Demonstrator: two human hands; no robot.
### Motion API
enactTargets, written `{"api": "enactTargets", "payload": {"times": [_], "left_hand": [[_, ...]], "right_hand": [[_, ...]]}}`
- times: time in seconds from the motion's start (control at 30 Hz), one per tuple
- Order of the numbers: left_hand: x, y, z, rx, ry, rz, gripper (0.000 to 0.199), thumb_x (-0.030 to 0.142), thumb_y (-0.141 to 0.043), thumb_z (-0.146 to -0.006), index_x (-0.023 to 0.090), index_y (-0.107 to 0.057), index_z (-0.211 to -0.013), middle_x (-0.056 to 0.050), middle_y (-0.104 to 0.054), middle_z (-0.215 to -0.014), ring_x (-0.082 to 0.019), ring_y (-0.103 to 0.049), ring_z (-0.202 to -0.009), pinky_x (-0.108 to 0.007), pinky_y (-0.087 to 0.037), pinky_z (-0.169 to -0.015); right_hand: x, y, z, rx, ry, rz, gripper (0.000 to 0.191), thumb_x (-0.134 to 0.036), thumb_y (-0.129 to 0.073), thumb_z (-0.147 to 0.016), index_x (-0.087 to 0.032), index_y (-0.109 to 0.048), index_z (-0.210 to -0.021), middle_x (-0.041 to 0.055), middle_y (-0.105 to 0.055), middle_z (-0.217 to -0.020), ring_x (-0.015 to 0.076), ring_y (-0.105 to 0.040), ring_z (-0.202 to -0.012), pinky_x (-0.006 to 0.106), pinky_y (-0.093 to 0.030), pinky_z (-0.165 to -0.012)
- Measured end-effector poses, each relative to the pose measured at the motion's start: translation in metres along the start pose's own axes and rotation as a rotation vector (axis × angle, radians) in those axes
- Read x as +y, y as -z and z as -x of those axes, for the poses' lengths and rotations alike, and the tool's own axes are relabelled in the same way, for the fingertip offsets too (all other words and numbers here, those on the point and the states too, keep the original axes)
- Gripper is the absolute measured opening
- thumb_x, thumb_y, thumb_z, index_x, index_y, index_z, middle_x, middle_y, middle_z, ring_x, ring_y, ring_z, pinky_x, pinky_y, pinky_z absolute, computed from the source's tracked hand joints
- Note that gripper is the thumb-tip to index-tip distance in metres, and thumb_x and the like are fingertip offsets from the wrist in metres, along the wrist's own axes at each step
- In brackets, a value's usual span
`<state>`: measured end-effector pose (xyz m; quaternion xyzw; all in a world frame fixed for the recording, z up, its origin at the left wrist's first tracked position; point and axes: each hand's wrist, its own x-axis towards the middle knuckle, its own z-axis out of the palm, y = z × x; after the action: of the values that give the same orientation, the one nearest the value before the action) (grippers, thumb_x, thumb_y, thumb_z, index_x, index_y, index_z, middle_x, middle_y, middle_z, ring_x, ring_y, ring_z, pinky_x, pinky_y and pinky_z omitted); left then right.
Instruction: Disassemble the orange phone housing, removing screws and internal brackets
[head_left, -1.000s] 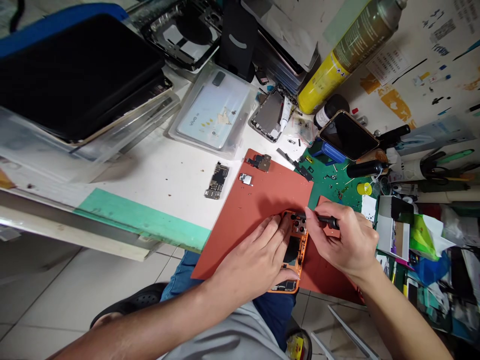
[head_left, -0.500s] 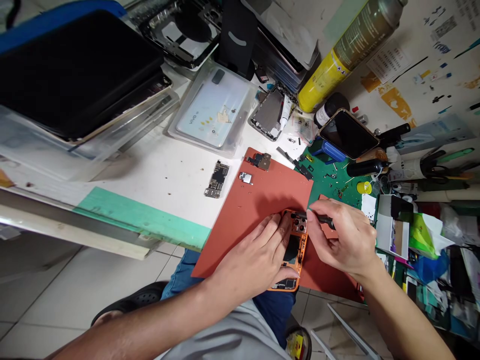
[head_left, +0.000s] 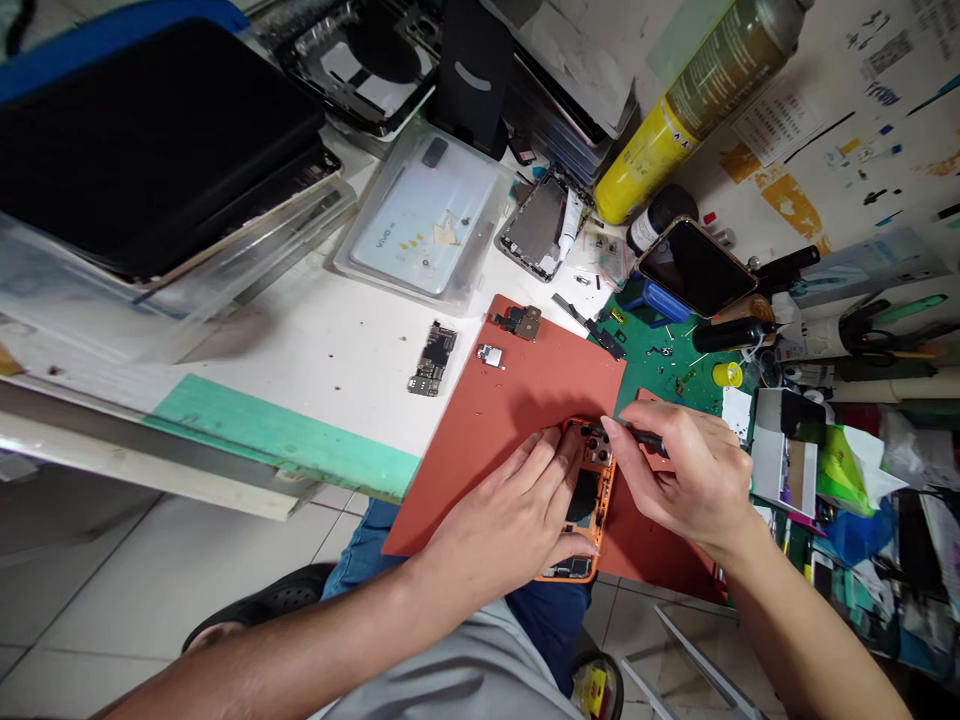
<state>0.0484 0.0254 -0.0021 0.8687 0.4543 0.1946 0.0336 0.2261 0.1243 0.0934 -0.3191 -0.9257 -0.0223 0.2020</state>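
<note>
An orange phone housing (head_left: 604,500), its inside facing up, lies near the front edge of the red-brown mat (head_left: 517,400). My left hand (head_left: 517,510) lies across its left side, fingers together along the edge and thumb over its lower part, gripping it. Much of the housing is hidden under that hand. My right hand (head_left: 686,465) pinches a slim black tool (head_left: 646,440), whose exact kind I cannot make out. The tool's dark end reaches the top of the housing, beside the round camera openings.
On the mat lie a camera module (head_left: 521,322) and a small silver part (head_left: 490,355). A circuit board (head_left: 433,358) rests left of it. Behind stand a boxed white phone (head_left: 420,215), an opened phone (head_left: 532,230) and a spray can (head_left: 660,150). Cluttered tools and boxes (head_left: 787,450) fill the right.
My right thumb and fingertips have shifted slightly left along the black tool, toward the top of the housing. My left hand and the housing stay in place.
</note>
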Motion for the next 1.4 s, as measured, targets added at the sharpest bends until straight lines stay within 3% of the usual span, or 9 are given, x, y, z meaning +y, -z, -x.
{"api": "enactTargets", "payload": {"times": [0.33, 1.1, 1.4], "left_hand": [[0.0000, 0.0013, -0.0002, -0.017, -0.001, -0.004, 0.096, 0.079, -0.053, -0.100, -0.002, -0.060, -0.149, -0.022, -0.059, -0.160, -0.036, -0.052, -0.151, -0.046, -0.042, -0.125], [-0.0009, 0.0050, -0.0021, -0.031, -0.005, -0.012, 0.097, 0.079, -0.050, -0.101, -0.003, -0.056, -0.151, -0.023, -0.056, -0.162, -0.037, -0.053, -0.150, -0.046, -0.046, -0.123], [-0.0011, 0.0040, -0.0025, -0.038, 0.001, 0.016, 0.097, 0.078, -0.052, -0.101, -0.004, -0.055, -0.153, -0.024, -0.053, -0.164, -0.037, -0.052, -0.151, -0.047, -0.044, -0.124]], "right_hand": [[0.0004, -0.0009, 0.0000, -0.008, -0.005, -0.004, 0.011, -0.016, -0.071, -0.102, -0.019, -0.060, -0.105, -0.0018, -0.072, -0.072, 0.0139, -0.071, -0.058, 0.028, -0.051, -0.057], [-0.0002, -0.0047, 0.0025, 0.000, 0.003, 0.002, 0.019, -0.011, -0.072, -0.099, -0.022, -0.058, -0.105, -0.0079, -0.063, -0.066, 0.0116, -0.056, -0.052, 0.028, -0.050, -0.056], [0.0009, -0.0037, 0.0012, -0.024, -0.007, 0.015, 0.015, -0.015, -0.069, -0.102, -0.022, -0.057, -0.110, -0.0044, -0.072, -0.074, 0.0128, -0.065, -0.058, 0.029, -0.051, -0.055]]}}
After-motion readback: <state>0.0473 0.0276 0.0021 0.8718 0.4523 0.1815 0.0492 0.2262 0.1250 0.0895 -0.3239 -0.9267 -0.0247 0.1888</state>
